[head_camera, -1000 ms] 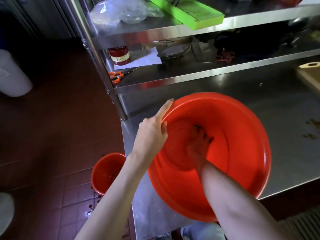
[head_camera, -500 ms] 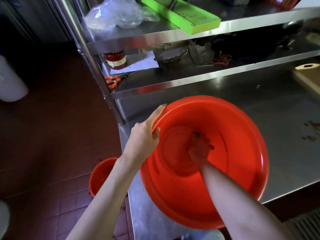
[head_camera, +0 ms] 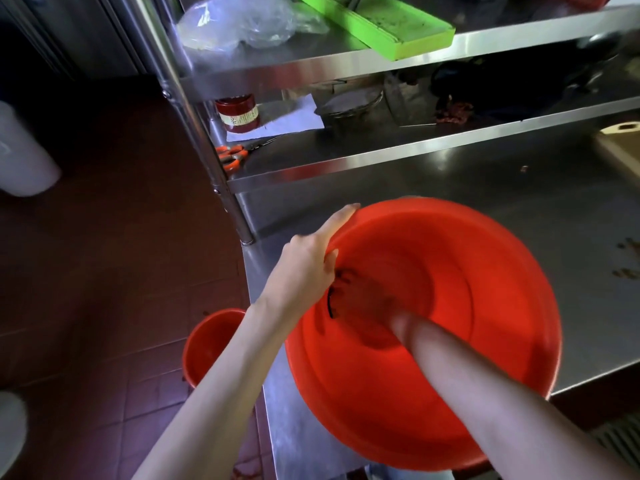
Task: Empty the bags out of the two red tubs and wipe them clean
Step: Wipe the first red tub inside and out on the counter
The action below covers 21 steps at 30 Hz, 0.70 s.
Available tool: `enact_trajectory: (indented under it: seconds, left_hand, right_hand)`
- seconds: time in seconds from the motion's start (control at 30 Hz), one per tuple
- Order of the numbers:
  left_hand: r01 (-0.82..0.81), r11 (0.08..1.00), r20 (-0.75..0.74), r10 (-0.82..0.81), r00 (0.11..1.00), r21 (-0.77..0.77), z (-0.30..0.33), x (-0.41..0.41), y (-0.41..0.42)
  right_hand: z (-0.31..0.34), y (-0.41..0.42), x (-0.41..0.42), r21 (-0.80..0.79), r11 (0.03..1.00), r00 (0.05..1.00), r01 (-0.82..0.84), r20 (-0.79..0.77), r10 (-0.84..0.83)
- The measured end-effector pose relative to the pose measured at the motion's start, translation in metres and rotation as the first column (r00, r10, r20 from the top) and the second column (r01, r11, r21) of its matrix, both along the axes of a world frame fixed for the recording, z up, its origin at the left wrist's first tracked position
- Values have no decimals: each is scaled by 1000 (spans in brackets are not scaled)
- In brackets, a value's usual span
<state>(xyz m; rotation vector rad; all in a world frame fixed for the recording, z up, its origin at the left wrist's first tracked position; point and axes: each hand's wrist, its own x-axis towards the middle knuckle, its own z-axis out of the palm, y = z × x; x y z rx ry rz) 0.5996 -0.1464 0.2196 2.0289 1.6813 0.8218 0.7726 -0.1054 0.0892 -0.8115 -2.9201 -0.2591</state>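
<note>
Left hand (head_camera: 306,261), head view: clamped on the rim of the large red tub (head_camera: 485,306) at about ten o'clock, forefinger laid straight along the edge, thumb hooked over inside. Right hand (head_camera: 360,296): reached down into the bowl and pressed against the inner wall near nine o'clock, just below the left thumb; grip state could not be told, blurred and tinted red, with dark marks at the fingertips and no cloth made out. Tub stood tilted toward the wearer at the corner of the steel table (head_camera: 450,202), near edge overhanging; no bags seen inside. Second red tub (head_camera: 207,344) stood on the tiled floor at seven o'clock from the first, partly hidden behind the left forearm, contents unclear. Shelf above carried a clear plastic bag (head_camera: 242,22), a green tray (head_camera: 388,26), a red jar (head_camera: 239,112) and orange-handled scissors (head_camera: 230,155).

Judged step: wiping the interior. Recommended: keep the rim braced firmly, since the overhang could let the tub slip; work around the wall in overlapping strokes, rotating the tub rather than overreaching; finish at the base, then treat the floor tub likewise.
</note>
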Motion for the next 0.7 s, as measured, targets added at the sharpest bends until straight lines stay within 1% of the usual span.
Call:
enact_trajectory:
  seconds: [0.03,0.07,0.1,0.13,0.17,0.2,0.23,0.27,0.3,0.33,0.37,0.4,0.43,0.47,0.5,0.53,0.57,0.6,0.63,0.67,0.7]
  left_hand:
    - [11,1000,-1,-11,1000,9,1,3,-1]
    - [10,1000,-15,-10,1000,23,2,7,0]
    - [4,999,-35,-2,999,38,2,10,3]
    - [-10,999,-51,13,999,51,2,13,5]
    - [-32,998,-59,36,998,58,1,14,7]
    - [-54,997,-56,57,997,52,1,13,8]
    - [-67,997,-39,68,997,32,2,9,9]
    - [-76,997,-20,76,997,8,1,4,9]
    - [-82,997,-7,82,997,-12,1,-1,8]
    - [-78,997,3,78,997,-26,0,-6,6]
    - [-68,997,7,68,998,-33,-1,-8,5]
    - [-61,998,11,61,998,-35,0,-8,3]
    - [-57,998,8,58,998,-29,-1,-7,2]
    - [-54,998,6,54,999,-18,0,-5,0]
    - [-50,999,3,50,999,-6,-1,-5,-1]
    - [-48,999,-1,48,999,2,-2,-4,-2]
    - [-49,999,-5,49,999,7,-2,-5,-2]
    - [-51,999,-14,51,999,9,-2,-6,-2]
    - [-49,999,-21,49,999,12,-1,-6,-2]
    - [-47,999,-24,48,999,13,-1,-6,-2]
    - [-50,999,-22,50,998,9,-1,-5,-2]
  right_hand:
    - [21,-10,2,168,976,983,135,-149,-110]
    - [27,-15,3,329,912,959,246,-218,-180]
    - [18,-16,1,291,891,937,348,-125,-326]
    - [-7,-15,-5,181,922,930,344,69,-360]
    - [-49,-10,-7,52,974,945,223,236,-229]
    - [-91,-5,-3,-19,997,959,68,279,-60]
    - [-109,2,4,-140,989,943,37,332,11]
    - [-124,9,13,-219,976,928,-21,359,101]
    - [-116,11,20,-344,938,907,-43,380,181]
    - [-113,15,25,-435,899,905,-48,363,224]
    - [-93,15,27,-494,870,916,-10,345,206]
    - [-85,21,30,-509,860,966,29,234,106]
    - [-81,28,33,-450,890,991,69,133,-9]
    - [-73,35,33,-439,886,989,147,88,-120]
    - [-67,40,32,-408,883,970,232,35,-239]
    - [-65,44,30,-381,855,920,352,-26,-390]
    - [-64,45,29,-340,823,859,456,-72,-506]
    - [-67,45,29,-322,791,818,521,-75,-570]
    - [-74,43,29,-325,779,807,536,-73,-586]
    - [-80,37,29,-397,772,836,497,-18,-548]
    - [-87,29,28,-457,786,895,417,53,-444]
